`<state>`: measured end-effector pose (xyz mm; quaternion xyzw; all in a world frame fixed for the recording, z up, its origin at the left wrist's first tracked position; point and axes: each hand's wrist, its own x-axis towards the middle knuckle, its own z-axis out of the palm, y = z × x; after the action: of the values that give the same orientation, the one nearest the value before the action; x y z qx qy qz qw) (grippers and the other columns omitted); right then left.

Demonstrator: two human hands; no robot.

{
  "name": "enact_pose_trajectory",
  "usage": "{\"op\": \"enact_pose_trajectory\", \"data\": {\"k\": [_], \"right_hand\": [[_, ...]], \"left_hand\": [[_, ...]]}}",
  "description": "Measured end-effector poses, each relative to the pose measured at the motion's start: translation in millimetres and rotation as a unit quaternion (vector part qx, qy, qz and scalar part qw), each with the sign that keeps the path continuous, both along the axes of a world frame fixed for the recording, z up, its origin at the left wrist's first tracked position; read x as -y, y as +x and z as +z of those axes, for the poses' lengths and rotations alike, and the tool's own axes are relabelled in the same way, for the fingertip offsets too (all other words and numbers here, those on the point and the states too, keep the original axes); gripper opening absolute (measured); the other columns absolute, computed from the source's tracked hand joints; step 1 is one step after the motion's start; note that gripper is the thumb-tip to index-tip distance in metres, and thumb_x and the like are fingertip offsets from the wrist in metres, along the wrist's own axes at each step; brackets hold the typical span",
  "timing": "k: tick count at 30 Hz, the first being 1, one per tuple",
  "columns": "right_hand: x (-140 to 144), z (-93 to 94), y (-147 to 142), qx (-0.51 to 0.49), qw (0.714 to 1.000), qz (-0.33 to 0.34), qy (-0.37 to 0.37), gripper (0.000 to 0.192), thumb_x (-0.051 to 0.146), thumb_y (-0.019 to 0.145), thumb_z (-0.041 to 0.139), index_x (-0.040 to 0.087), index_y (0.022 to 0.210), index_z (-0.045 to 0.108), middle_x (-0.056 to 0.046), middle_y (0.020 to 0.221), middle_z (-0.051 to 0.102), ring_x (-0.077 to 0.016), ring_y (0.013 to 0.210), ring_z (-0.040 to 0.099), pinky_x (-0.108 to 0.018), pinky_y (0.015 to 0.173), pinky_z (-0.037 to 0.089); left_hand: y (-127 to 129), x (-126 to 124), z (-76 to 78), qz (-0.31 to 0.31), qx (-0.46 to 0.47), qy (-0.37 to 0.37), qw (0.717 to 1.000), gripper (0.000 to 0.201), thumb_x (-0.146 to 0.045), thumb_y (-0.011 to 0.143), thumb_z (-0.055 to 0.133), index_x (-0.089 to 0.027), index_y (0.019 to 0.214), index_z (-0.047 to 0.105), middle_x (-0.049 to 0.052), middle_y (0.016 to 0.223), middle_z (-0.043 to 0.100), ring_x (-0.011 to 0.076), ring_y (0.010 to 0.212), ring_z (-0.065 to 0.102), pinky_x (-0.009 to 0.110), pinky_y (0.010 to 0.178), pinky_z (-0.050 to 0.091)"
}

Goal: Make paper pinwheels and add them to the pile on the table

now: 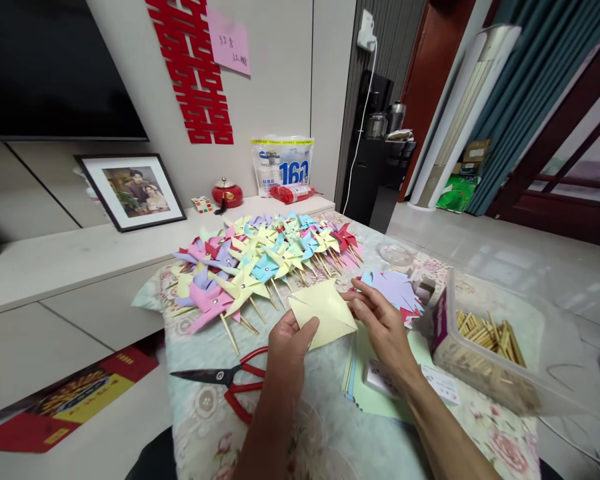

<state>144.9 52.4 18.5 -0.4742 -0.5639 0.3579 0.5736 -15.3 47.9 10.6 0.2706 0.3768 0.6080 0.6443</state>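
A pale yellow paper square [325, 312], with slits running in from its corners, is held above the table. My left hand [291, 347] grips its lower left edge, thumb on top. At the square's right corner, the thumb and fingertips of my right hand [380, 320] close on the paper. Scissors with red handles [235, 379] lie to the left of my left hand, blades pointing left. Beyond the square, many finished paper pinwheels [265, 257] on sticks are heaped. Cut paper pieces [393, 290], lilac on top, sit just past my right hand.
A clear plastic bin [485, 360] of short wooden sticks [495, 337] stands at the right. Under my right forearm are stacked paper sheets [357, 373] and a small white box [380, 380]. A round clear lid [396, 254] lies farther back. A white cabinet [65, 257] borders the table.
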Motion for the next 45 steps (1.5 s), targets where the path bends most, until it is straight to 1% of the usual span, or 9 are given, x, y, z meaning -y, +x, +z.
{"op": "enact_pose_trajectory", "data": {"k": [4, 7, 11, 14, 16, 23, 38, 43, 45], "right_hand": [[-4.5, -3.8, 3.5, -0.065, 0.995, 0.022, -0.078, 0.051, 0.050, 0.090, 0.061, 0.018, 0.130, 0.058, -0.012, 0.111, 0.074, -0.0251, 0.097, 0.070, -0.041, 0.085, 0.056], [-3.4, -2.6, 2.6, -0.058, 0.996, 0.007, -0.073, 0.055, 0.050, 0.085, 0.066, 0.018, 0.129, 0.059, -0.013, 0.112, 0.073, -0.0261, 0.097, 0.069, -0.042, 0.084, 0.056], [6.1, 5.8, -3.6, 0.084, 0.990, -0.090, 0.066, 0.034, 0.036, 0.087, 0.065, 0.022, 0.118, 0.064, -0.012, 0.124, 0.066, -0.0263, 0.112, 0.062, -0.043, 0.094, 0.052], [12.1, 11.1, -8.9, 0.204, 0.961, -0.072, 0.170, 0.015, 0.027, 0.090, 0.063, 0.023, 0.104, 0.068, -0.010, 0.112, 0.068, -0.0253, 0.110, 0.061, -0.043, 0.095, 0.048], [13.7, 12.2, -12.1, 0.248, 0.950, -0.038, 0.184, 0.013, 0.025, 0.090, 0.063, 0.023, 0.102, 0.068, -0.009, 0.105, 0.071, -0.0253, 0.105, 0.062, -0.043, 0.093, 0.048], [12.8, 8.5, -15.8, 0.278, 0.951, -0.020, 0.132, 0.012, 0.026, 0.090, 0.063, 0.023, 0.100, 0.069, -0.007, 0.099, 0.075, -0.0249, 0.097, 0.065, -0.040, 0.087, 0.047], [12.3, 8.9, -12.5, 0.247, 0.967, -0.009, 0.065, 0.013, 0.025, 0.090, 0.059, 0.022, 0.084, 0.071, -0.002, 0.084, 0.074, -0.0202, 0.083, 0.066, -0.031, 0.078, 0.046], [12.5, 11.8, -9.5, 0.230, 0.972, 0.020, 0.047, 0.014, 0.025, 0.089, 0.058, 0.021, 0.081, 0.069, -0.001, 0.079, 0.071, -0.0185, 0.077, 0.063, -0.029, 0.074, 0.044], [12.6, 13.2, -9.1, 0.226, 0.973, 0.039, 0.035, 0.015, 0.025, 0.089, 0.058, 0.020, 0.080, 0.068, 0.000, 0.077, 0.069, -0.0178, 0.076, 0.062, -0.029, 0.074, 0.043]], "left_hand": [[5.7, 4.4, 3.5, -0.011, 0.003, -0.007, 1.000, 0.046, -0.026, 0.062, 0.084, -0.012, 0.104, 0.071, 0.011, 0.092, 0.079, 0.0270, 0.086, 0.075, 0.037, 0.080, 0.056], [9.8, 6.7, 4.5, -0.015, 0.005, 0.000, 1.000, 0.045, -0.026, 0.063, 0.083, -0.012, 0.104, 0.071, 0.010, 0.092, 0.079, 0.0271, 0.088, 0.074, 0.037, 0.082, 0.056], [14.0, 7.3, 2.5, -0.002, -0.003, 0.001, 1.000, 0.043, -0.027, 0.065, 0.080, -0.012, 0.104, 0.071, 0.009, 0.090, 0.079, 0.0263, 0.083, 0.074, 0.037, 0.078, 0.056], [14.6, 8.1, 3.1, 0.012, -0.015, 0.010, 1.000, 0.040, -0.027, 0.067, 0.078, -0.012, 0.103, 0.071, 0.008, 0.089, 0.079, 0.0248, 0.079, 0.074, 0.036, 0.076, 0.056], [14.1, 9.5, 5.8, 0.009, -0.023, 0.021, 0.999, 0.039, -0.027, 0.069, 0.077, -0.012, 0.104, 0.070, 0.008, 0.091, 0.079, 0.0244, 0.082, 0.073, 0.034, 0.077, 0.056], [14.4, 12.7, 13.1, 0.004, -0.037, 0.028, 0.999, 0.036, -0.030, 0.070, 0.075, -0.014, 0.101, 0.071, 0.007, 0.089, 0.078, 0.0243, 0.086, 0.072, 0.032, 0.076, 0.054], [10.6, 6.4, 0.6, 0.018, -0.147, 0.028, 0.989, 0.025, -0.030, 0.067, 0.074, -0.015, 0.085, 0.065, 0.004, 0.078, 0.072, 0.0187, 0.072, 0.067, 0.029, 0.071, 0.051], [-4.9, 4.5, 6.3, 0.115, -0.239, 0.036, 0.963, 0.051, -0.031, 0.062, 0.081, -0.016, 0.108, 0.064, 0.011, 0.103, 0.069, 0.0230, 0.096, 0.065, 0.029, 0.076, 0.051], [-11.0, 6.4, 10.7, 0.083, -0.253, 0.033, 0.963, 0.057, -0.033, 0.062, 0.082, -0.017, 0.114, 0.066, 0.012, 0.113, 0.068, 0.0232, 0.100, 0.064, 0.028, 0.078, 0.050]]}}
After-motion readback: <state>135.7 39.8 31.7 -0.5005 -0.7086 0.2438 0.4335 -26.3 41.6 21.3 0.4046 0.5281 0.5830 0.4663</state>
